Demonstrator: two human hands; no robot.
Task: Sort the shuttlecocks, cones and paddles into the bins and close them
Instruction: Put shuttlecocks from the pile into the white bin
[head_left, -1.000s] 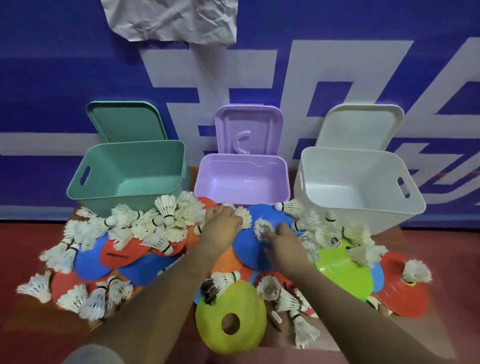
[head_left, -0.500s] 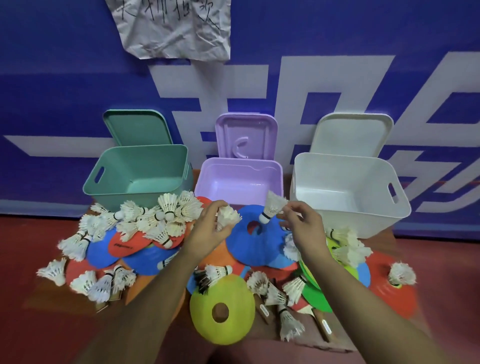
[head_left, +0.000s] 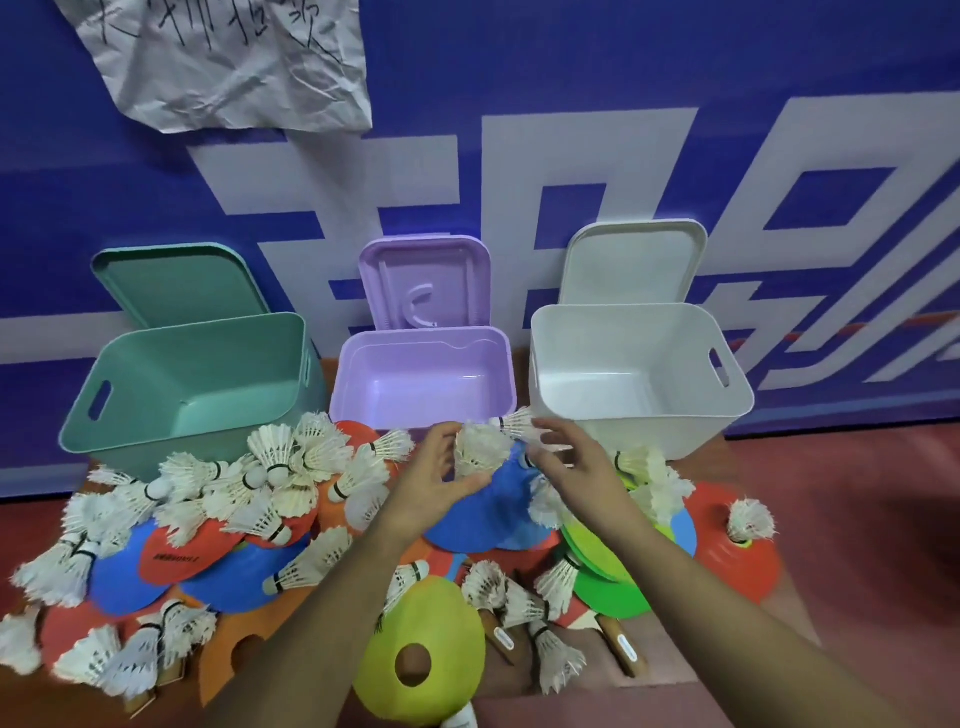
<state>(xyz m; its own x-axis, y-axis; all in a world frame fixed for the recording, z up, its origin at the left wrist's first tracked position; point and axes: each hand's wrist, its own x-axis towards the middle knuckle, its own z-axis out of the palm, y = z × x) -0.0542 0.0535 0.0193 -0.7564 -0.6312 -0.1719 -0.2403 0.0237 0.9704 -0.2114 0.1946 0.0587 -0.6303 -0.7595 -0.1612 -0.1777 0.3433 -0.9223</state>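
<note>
Three open, empty bins stand in a row by the wall: green (head_left: 124, 441), purple (head_left: 421, 358) and white (head_left: 675, 434). In front lies a heap of white shuttlecocks (head_left: 270, 467), flat cones such as a blue one (head_left: 483, 519) and a yellow one (head_left: 421, 644), and paddles with wooden handles (head_left: 623, 644). My left hand (head_left: 431, 483) grips a shuttlecock (head_left: 478, 449) just before the purple bin. My right hand (head_left: 576, 462) pinches another shuttlecock (head_left: 517, 422) at its fingertips, close to the left hand.
Each bin's lid leans on the blue wall behind it: green lid (head_left: 176, 283), purple lid (head_left: 423, 283), white lid (head_left: 631, 265). A crumpled paper (head_left: 228, 62) hangs on the wall. A red cone (head_left: 737, 564) topped by a shuttlecock sits at the far right.
Both hands came up off the heap, each with a shuttlecock, and moved together toward the purple bin's front edge. The camera tilted up and closer.
</note>
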